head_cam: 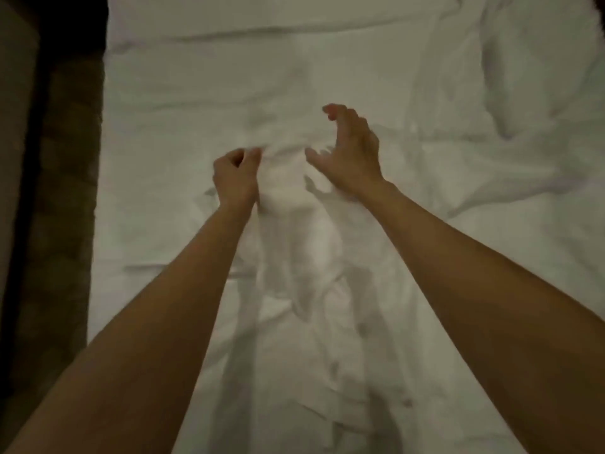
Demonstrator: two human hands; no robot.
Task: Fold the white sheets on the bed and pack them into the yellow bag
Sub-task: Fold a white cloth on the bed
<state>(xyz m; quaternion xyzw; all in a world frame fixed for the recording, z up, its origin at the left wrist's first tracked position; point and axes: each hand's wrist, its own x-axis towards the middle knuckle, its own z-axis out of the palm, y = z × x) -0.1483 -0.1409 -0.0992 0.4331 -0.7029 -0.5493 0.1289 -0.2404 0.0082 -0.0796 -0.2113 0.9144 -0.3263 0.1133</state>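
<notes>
A white sheet point(294, 244) lies rumpled over the bed, bunched into a raised ridge down the middle. My left hand point(234, 176) pinches the top of that ridge with curled fingers. Just to its right, my right hand point(347, 152) hovers above the sheet, thumb and fingers spread in a loose claw with nothing in them. Both bare forearms reach in from the bottom corners. No yellow bag is in view.
More crumpled white bedding point(523, 109) piles up at the right. A long fold or pillow edge point(262, 31) crosses the far end of the bed. Along the bed's left edge runs a dark patterned floor point(62, 191).
</notes>
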